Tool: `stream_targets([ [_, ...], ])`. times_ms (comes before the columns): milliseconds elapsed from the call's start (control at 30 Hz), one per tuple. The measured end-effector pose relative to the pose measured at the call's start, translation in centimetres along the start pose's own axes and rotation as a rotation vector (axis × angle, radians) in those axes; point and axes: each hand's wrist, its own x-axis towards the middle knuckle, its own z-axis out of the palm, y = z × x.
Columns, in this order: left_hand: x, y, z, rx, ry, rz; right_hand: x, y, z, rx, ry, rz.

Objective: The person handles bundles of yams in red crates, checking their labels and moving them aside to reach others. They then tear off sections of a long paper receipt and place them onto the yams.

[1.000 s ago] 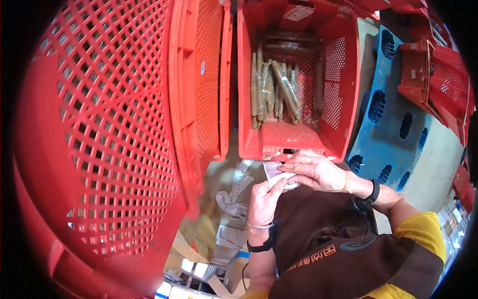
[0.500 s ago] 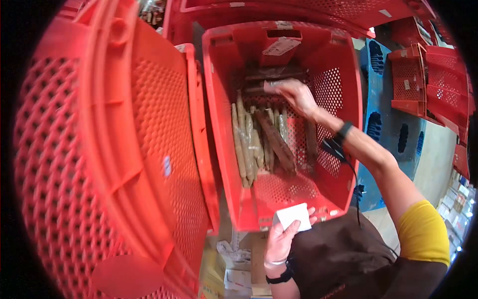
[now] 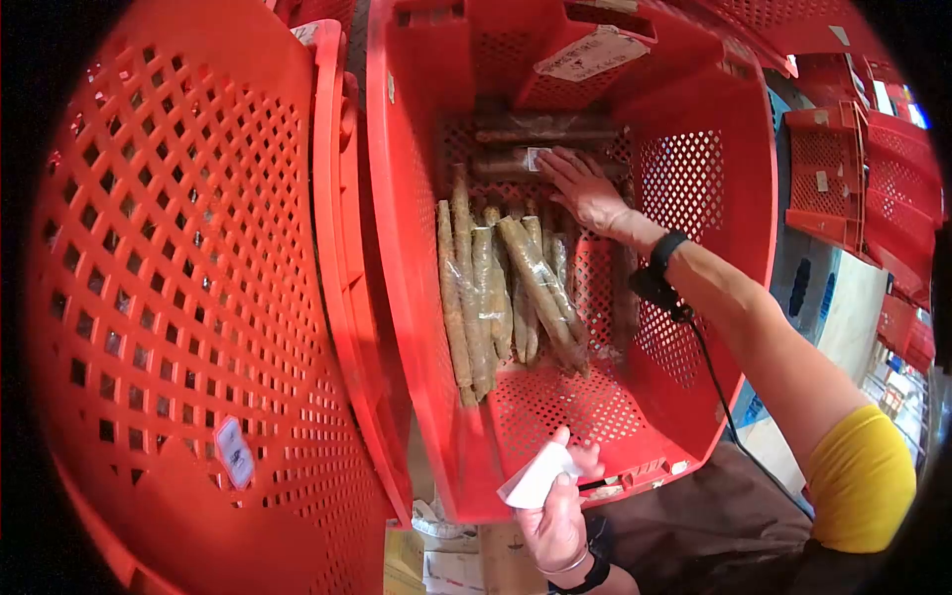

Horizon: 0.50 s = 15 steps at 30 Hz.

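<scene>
My left hand (image 3: 557, 526) holds white paper (image 3: 540, 476) above the near rim of a red plastic crate (image 3: 421, 297), thumb on top of it. Inside the crate, my right hand (image 3: 587, 193) rests with stretched fingers on a plastic-wrapped pack of long brown roots (image 3: 506, 164) at the far end. Its fingertips touch a small white label (image 3: 536, 159) on that pack. More long, wrapped roots, which look like yams (image 3: 481, 307), lie lengthwise in the crate's left and middle. One pack (image 3: 543, 288) lies slantwise over others, a small label on it.
Another large red crate (image 3: 248, 248) stands close on the left. More red crates (image 3: 828, 169) sit at the right beyond a blue pallet (image 3: 793, 268). A black cable (image 3: 729, 407) runs from the device on my right wrist. Cardboard boxes (image 3: 506, 560) are below.
My right hand has come down from a blurred motion and now lies flat on the far pack over the label. The view has moved nearer the crate; the left hand still holds the paper.
</scene>
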Motion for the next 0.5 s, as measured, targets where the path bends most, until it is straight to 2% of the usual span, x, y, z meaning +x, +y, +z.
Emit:
stream_targets([
  [33, -0.2, -0.1, -0.4, -0.061, 0.007, 0.028, 0.2, -0.3, 0.0, -0.003, -0.001, -0.003],
  [100, -0.3, 0.0, -0.7, -0.072, 0.057, 0.064, 0.8, -0.6, -0.1, 0.169, -0.077, 0.203],
  [133, -0.6, 0.5, -0.9, -0.162, 0.145, 0.033, 1.5, -0.6, 0.1, 0.163, 0.053, 0.211],
  [167, -0.9, 0.9, -0.9, -0.251, 0.232, 0.005, 2.5, -0.6, 0.3, 0.165, 0.053, 0.212],
  [200, -0.8, 1.5, 0.2, -0.323, 0.403, 0.002, 3.6, -0.9, 0.7, 0.171, 0.056, 0.380],
  [233, -0.9, 0.8, -1.1, -0.323, 0.406, 0.004, 4.4, -1.1, 1.0, 0.175, 0.056, 0.548],
  [300, -1.4, -0.5, -3.9, 1.298, 0.249, 0.714, 4.3, -1.7, 0.9, 0.165, 0.007, 0.575],
  [333, -1.9, -0.9, -4.1, 0.999, 0.302, 0.478, 3.8, -2.2, 0.6, 0.105, -0.024, 0.539],
  [367, -2.1, -1.2, -4.4, 0.995, 0.304, 0.477, 3.8, -2.5, 0.2, 0.046, -0.051, 0.502],
  [400, -2.4, -1.6, -4.9, 0.864, 0.331, 0.469, 4.0, -2.3, -0.3, 0.046, -0.049, 0.496],
  [467, -2.8, -2.1, -5.6, 0.691, 0.383, 0.458, 3.5, -1.1, -1.1, 0.072, -0.274, 0.338],
  [500, -2.4, -1.9, -5.9, 0.692, 0.409, 0.452, 3.1, -0.8, -1.1, 0.022, -0.246, 0.333],
])
